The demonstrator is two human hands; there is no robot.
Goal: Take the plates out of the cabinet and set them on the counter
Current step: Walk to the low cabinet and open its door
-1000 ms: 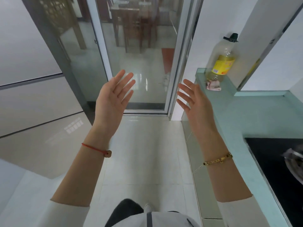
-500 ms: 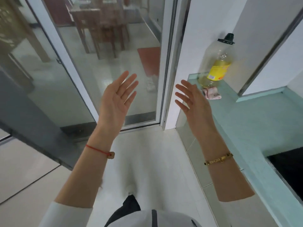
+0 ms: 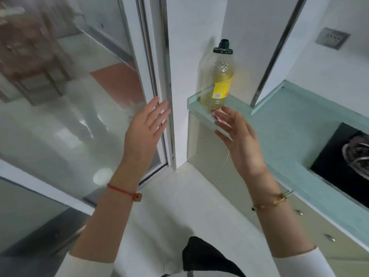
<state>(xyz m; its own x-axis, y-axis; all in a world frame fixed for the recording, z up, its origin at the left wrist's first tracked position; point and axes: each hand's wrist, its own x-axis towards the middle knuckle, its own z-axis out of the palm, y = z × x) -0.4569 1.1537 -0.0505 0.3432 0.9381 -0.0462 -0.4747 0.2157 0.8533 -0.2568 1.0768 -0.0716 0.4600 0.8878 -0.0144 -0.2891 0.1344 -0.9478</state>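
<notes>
Your left hand (image 3: pixel 143 128) and right hand (image 3: pixel 239 140) hover above the floor (image 3: pixel 169 206), each grip wide, holding nothing. To their right, closed cabinet doors (image 3: pixel 205 148) sit under the green counter (image 3: pixel 279 124), which has a black hob (image 3: pixel 329 160) and, at its far end, an oil bottle (image 3: pixel 218 76) near the glass door (image 3: pixel 79 96).

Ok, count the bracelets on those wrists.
2. A red string bracelet sits on the left wrist and a gold bracelet on the right wrist. The white sleeves could hide others further up.
</notes>
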